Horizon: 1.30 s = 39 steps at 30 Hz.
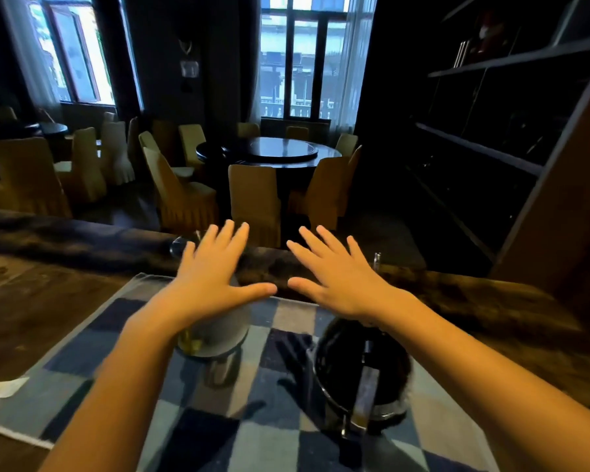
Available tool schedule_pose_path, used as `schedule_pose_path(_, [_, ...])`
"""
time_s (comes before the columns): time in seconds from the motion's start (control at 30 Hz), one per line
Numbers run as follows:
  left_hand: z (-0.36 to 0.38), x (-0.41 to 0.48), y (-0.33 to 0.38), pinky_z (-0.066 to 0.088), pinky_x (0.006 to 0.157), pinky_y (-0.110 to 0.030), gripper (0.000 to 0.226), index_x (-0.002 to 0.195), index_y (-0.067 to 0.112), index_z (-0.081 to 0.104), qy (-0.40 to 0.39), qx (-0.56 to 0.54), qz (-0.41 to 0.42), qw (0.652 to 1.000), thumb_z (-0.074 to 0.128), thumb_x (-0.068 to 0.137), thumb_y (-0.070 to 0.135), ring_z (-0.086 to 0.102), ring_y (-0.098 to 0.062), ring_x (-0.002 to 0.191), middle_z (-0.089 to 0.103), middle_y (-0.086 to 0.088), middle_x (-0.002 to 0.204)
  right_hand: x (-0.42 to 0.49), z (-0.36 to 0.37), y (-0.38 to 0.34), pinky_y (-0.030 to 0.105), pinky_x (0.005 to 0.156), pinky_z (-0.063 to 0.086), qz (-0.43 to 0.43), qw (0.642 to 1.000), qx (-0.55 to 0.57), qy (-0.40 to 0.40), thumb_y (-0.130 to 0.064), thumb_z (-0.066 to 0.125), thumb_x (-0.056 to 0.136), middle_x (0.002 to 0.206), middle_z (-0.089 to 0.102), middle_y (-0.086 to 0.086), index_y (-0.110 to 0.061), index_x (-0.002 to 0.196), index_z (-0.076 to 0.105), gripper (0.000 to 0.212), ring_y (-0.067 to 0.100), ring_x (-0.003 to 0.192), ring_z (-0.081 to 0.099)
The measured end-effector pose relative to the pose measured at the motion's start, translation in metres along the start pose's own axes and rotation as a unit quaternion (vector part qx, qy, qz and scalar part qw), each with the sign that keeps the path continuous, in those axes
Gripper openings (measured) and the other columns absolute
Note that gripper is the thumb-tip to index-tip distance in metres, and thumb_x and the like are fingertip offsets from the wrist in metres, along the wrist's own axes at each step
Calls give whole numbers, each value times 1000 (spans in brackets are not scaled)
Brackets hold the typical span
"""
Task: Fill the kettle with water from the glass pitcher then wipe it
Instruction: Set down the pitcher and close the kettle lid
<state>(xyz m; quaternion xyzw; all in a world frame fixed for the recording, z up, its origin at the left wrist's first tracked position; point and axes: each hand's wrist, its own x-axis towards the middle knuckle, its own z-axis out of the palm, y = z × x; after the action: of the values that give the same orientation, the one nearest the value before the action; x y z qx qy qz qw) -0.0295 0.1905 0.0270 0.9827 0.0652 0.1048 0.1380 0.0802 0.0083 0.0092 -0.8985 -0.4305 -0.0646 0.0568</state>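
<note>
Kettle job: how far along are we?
Done: nothing confirmed; whether water is inside the kettle cannot be seen. In hand: nothing; the left hand and right hand hover open and empty above the checked cloth, where kettle and glass pitcher stand apart. Left: pouring, then wiping.

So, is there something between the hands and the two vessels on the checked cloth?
Nothing visible stands in the way. The left hand is open over the pale vessel, and the right hand is open over the dark vessel.

No legible text or labels.
</note>
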Motion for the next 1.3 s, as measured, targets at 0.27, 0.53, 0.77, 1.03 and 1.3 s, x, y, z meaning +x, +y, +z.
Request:
schedule_pose_path(0.27, [36, 14, 91, -8, 116, -47, 104, 147, 25, -10, -163, -35, 64, 984, 54, 74, 64, -15, -18, 144, -14, 2, 157, -50, -15, 85, 55, 113, -5, 65, 997, -17, 39, -64, 29, 91, 161, -6, -5, -33, 150, 7, 70, 19, 146, -13])
schedule_pose_path(0.53, [68, 20, 138, 17, 112, -26, 121, 147, 14, -12, -188, -166, 40, 967, 74, 68, 48, 13, -17, 143, 7, -3, 158, -93, -3, 159, 58, 113, -2, 135, 991, 9, -9, -64, 30, 90, 161, -4, -2, -32, 150, 9, 71, 21, 147, -9])
schedule_pose_path(0.77, [90, 17, 145, 23, 113, -32, 127, 147, 17, -12, -138, -243, -13, 960, 76, 61, 51, 17, -17, 143, 5, -2, 159, -116, 40, 214, 55, 114, 9, 206, 974, 29, -94, -63, 43, 88, 161, 0, -2, -31, 150, 8, 78, 22, 147, 2])
schedule_pose_path(1.03, [113, 6, 147, 40, 68, -1, 85, 133, 20, 32, 2, -284, -70, 956, 78, 64, 41, 51, -2, 99, 49, 20, 105, -137, 91, 251, 27, 76, 51, 283, 957, 50, -35, -47, 60, 86, 131, 59, -2, -27, 130, 52, 49, 18, 112, 59])
schedule_pose_path(1.3, [119, 4, 146, 40, 89, -23, 94, 136, 19, 32, 37, -306, -96, 946, 81, 60, 43, 47, -9, 105, 52, 0, 131, -147, 101, 259, 28, 66, 48, 293, 955, 46, -2, -38, 66, 84, 103, 67, -7, -35, 96, 63, 13, 15, 91, 63])
